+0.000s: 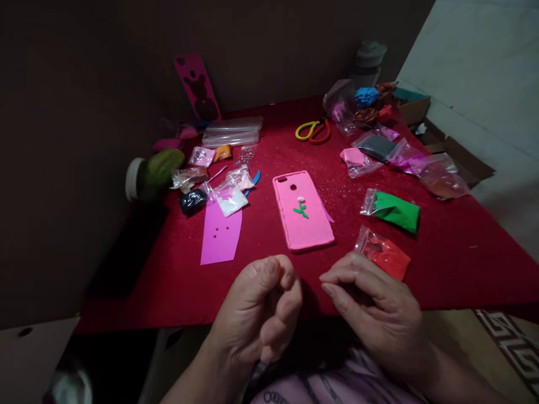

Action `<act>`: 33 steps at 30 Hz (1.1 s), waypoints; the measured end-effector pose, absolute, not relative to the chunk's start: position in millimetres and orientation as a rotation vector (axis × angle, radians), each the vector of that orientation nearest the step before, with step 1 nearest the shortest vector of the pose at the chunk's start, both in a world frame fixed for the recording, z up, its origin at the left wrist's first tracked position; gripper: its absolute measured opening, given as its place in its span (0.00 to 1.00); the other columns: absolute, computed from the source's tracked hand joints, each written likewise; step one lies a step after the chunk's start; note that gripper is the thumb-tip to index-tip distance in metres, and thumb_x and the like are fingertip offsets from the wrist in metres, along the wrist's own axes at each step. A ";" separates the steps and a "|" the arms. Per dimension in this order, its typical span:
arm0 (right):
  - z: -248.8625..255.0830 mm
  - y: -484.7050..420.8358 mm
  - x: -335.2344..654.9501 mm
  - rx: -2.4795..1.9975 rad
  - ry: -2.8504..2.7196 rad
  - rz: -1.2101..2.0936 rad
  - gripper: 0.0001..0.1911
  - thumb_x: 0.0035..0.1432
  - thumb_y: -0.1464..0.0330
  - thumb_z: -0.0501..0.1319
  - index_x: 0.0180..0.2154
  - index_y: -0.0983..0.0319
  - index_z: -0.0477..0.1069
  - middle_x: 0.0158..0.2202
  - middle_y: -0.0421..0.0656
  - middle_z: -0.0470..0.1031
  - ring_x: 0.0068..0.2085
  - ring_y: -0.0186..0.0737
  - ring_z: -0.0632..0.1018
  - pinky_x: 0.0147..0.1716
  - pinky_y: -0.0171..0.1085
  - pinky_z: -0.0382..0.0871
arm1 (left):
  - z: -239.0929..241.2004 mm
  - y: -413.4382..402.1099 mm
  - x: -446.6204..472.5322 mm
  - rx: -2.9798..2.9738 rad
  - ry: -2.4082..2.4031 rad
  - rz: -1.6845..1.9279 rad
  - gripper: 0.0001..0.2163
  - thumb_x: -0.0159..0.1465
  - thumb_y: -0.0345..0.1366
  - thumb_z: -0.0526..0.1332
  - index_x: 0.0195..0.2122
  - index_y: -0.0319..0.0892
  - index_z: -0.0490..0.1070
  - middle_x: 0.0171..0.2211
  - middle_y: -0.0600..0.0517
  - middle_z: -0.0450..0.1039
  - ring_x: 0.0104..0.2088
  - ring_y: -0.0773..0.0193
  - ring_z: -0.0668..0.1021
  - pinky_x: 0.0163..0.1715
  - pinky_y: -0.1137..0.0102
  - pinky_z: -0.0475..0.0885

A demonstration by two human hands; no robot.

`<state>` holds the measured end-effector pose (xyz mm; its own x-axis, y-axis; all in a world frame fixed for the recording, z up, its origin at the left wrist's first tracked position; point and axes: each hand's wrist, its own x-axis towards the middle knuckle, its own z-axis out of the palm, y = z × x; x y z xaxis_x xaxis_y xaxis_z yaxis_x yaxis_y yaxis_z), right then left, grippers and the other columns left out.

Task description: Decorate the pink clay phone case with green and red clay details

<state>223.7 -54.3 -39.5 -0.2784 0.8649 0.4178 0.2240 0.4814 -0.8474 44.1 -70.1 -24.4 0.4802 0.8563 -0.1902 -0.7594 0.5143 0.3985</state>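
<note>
My left hand (261,311) is curled into a loose fist at the near edge of the red table (455,264); whatever sits inside the fingers is hidden. My right hand (370,306) is beside it, fingers pressed together in a pinch pointing left, with nothing nameable showing between them. Just beyond both hands lies a pink phone case (302,210) bearing a small clay flower with a green stem. A clear bag of red clay (383,253) lies right next to my right hand.
A bag of green clay (393,210), a pink foam sheet (221,233), several small clay bags (219,185), scissors (314,131), clear phone cases (232,132) and more bags (404,154) lie on the table. A dark wall stands behind.
</note>
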 end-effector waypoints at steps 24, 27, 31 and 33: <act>-37.7 -53.3 223.9 -0.912 -1.809 0.817 0.06 0.59 0.79 0.60 0.35 0.63 0.72 0.28 0.40 0.71 0.30 0.30 0.74 0.29 0.30 0.69 | -23.4 -67.6 40.8 0.270 0.449 0.997 0.05 0.67 0.28 0.59 0.36 0.36 0.74 0.29 0.48 0.75 0.13 0.79 0.67 0.13 0.84 0.69; -37.8 -53.1 223.6 -0.911 -1.802 0.814 0.07 0.59 0.79 0.60 0.35 0.63 0.72 0.28 0.39 0.71 0.30 0.30 0.74 0.30 0.29 0.69 | -21.3 -65.1 41.0 0.279 0.506 1.047 0.02 0.63 0.27 0.63 0.33 0.35 0.75 0.28 0.50 0.74 0.14 0.79 0.69 0.14 0.85 0.70; -38.2 -53.2 223.8 -0.901 -1.802 0.818 0.07 0.59 0.80 0.60 0.36 0.63 0.72 0.28 0.39 0.71 0.31 0.30 0.74 0.30 0.29 0.69 | -22.4 -64.3 40.2 0.288 0.535 1.075 0.01 0.60 0.26 0.67 0.31 0.34 0.76 0.27 0.51 0.72 0.16 0.79 0.70 0.16 0.85 0.70; -37.8 -52.9 223.9 -0.903 -1.807 0.814 0.07 0.59 0.80 0.60 0.36 0.63 0.72 0.29 0.40 0.72 0.31 0.30 0.74 0.30 0.29 0.69 | -23.6 -64.7 39.7 0.302 0.539 1.081 0.01 0.59 0.27 0.68 0.32 0.34 0.76 0.27 0.51 0.72 0.16 0.79 0.70 0.16 0.85 0.70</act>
